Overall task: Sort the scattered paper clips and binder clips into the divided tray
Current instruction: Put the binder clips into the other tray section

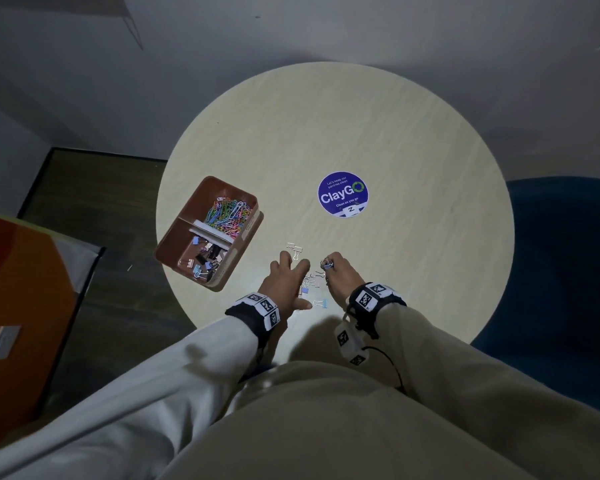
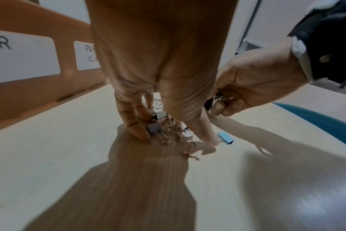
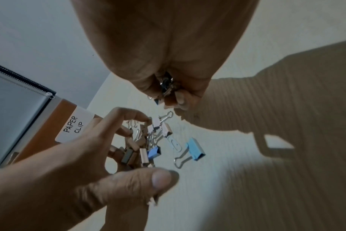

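Observation:
A brown divided tray (image 1: pixel 246 233) sits at the table's left edge. Coloured paper clips (image 1: pixel 227 213) fill its far compartment and binder clips (image 1: pixel 205 258) lie in the near one. My left hand (image 1: pixel 297 282) arches over a small pile of binder clips (image 3: pixel 146 145) on the table, with fingertips and thumb curled round it. My right hand (image 1: pixel 329 268), just to the right and a little above the table, grips a bunch of binder clips (image 3: pixel 165 85). A light blue binder clip (image 1: pixel 321 303) lies loose beside the left thumb. Two pale binder clips (image 1: pixel 295 249) lie ahead of the left fingers.
The round pale wooden table (image 1: pixel 395 133) carries a purple ClayGo sticker (image 1: pixel 343 194) at its middle. A blue seat (image 1: pixel 561 271) stands to the right and an orange panel (image 1: pixel 14 306) to the left. The tray wall bears a PAPER CLIP label (image 3: pixel 73 126).

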Demonstrator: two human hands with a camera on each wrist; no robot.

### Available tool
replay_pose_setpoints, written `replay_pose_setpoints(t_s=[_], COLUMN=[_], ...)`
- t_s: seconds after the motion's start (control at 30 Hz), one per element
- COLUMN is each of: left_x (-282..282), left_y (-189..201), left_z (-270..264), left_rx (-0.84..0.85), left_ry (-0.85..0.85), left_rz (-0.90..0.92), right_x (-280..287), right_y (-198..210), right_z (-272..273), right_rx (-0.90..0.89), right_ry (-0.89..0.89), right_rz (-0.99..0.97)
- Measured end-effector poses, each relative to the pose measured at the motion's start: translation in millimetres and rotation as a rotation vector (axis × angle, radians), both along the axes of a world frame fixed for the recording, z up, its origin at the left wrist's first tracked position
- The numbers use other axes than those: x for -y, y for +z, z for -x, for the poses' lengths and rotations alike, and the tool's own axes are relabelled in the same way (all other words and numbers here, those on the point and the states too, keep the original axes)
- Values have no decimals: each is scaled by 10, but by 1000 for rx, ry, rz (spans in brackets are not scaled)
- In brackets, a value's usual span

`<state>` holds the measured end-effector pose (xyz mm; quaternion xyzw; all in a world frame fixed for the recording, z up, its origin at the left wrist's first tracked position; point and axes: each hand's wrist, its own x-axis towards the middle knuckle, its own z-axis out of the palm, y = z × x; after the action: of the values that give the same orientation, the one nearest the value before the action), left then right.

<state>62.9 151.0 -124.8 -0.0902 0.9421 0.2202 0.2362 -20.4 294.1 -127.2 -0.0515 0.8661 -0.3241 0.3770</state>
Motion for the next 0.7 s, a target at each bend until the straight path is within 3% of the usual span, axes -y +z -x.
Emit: replay_pose_setpoints(t_s=[0.33, 0.7], left_x=[76, 199], left_y=[-90, 37], left_z=[37, 33], left_rx=[-54, -171], left_ry=[47, 249], left_rz=[-131, -220], right_x=[-60, 168], right_y=[-13, 93], right_z=[-31, 79], right_rx=[-61, -125], right_ry=[76, 165], right_rz=[-53, 7])
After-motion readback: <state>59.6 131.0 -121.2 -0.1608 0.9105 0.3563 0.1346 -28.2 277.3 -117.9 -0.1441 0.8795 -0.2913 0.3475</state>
